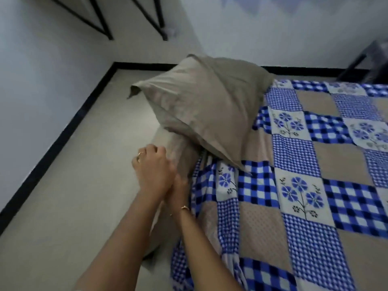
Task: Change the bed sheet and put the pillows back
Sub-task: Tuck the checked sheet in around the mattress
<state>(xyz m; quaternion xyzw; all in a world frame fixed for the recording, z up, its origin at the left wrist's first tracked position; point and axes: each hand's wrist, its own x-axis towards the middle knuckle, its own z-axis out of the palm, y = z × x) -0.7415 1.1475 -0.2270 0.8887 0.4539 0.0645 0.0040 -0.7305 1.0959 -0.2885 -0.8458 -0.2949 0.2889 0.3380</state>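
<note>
Reaching both arms to the bed corner, blue patchwork bed sheet [294, 175] spread over mattress.
Grey pillow [201, 110] lies on sheet's corner; left hand [153, 166] curled gripping grey fabric [180, 152]; right hand [178, 190] mostly hidden, grip unclear.

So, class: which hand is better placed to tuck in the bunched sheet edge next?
Probably the right hand: it lies against the bunched blue checked sheet, while the left hand rests further out on the grey corner below the pillow.
</note>
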